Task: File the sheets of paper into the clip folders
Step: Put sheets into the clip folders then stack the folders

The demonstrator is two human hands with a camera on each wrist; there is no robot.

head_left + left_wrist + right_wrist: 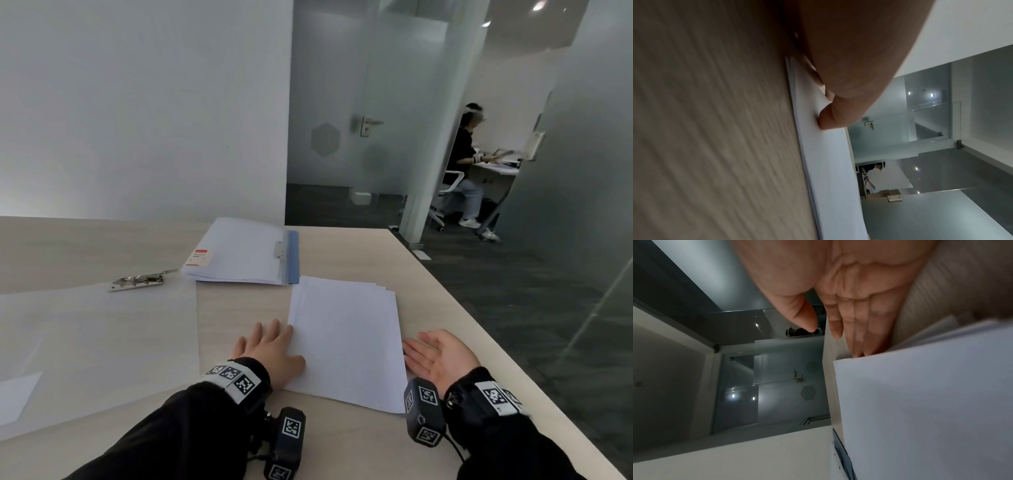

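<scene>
A stack of white sheets lies on the wooden table in front of me, its far corners fanned a little. My left hand lies flat against the stack's left edge, with straight fingers and the thumb pressing on the top sheet. My right hand stands on its edge at the right side of the stack, palm towards the paper. Its straight fingertips meet the edge of the sheets. A closed clip folder with a blue spine lies behind the stack. A clear open folder lies to the left, its metal clip at the far edge.
The table's right edge runs close to my right hand, with dark carpet beyond. A white wall stands behind the table. Past a glass door, a person sits at another desk.
</scene>
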